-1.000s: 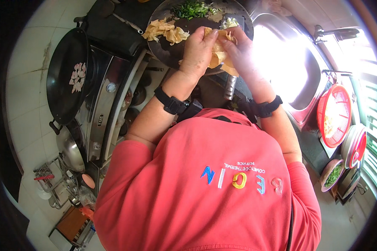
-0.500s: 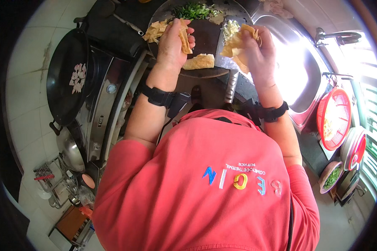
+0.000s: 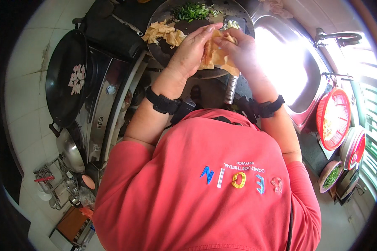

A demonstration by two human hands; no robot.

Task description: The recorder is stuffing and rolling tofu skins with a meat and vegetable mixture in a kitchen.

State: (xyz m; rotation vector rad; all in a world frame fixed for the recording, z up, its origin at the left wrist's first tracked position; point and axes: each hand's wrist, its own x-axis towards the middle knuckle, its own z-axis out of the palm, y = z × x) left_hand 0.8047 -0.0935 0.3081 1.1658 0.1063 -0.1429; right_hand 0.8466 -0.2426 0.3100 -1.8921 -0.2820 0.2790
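My left hand point(image 3: 192, 52) and my right hand point(image 3: 242, 49) are close together over the near right part of a round dark cutting board point(image 3: 157, 52). Between them they grip thin, crinkled tan sheets that look like tofu skin point(image 3: 215, 56). Torn pieces of the same tan stuff lie in a pile point(image 3: 165, 33) left of my hands. Chopped green scallions point(image 3: 194, 11) sit at the board's far side. Beside my right hand is a cleaver point(image 3: 231, 88), its metal handle toward me and its blade mostly covered. Minced pale garlic point(image 3: 231, 24) rests on the blade.
On the stove at left, a black wok point(image 3: 63, 58) holds pale meat slices point(image 3: 77, 79). A steel sink point(image 3: 299, 115) and faucet point(image 3: 343, 38) are at right. Nearer stand a red colander point(image 3: 341, 119) and a bowl of chopped greens point(image 3: 331, 178).
My left hand has moved right and my right hand slightly left, so they now meet at the tan sheets. The piece in my left palm now lies on the left pile.
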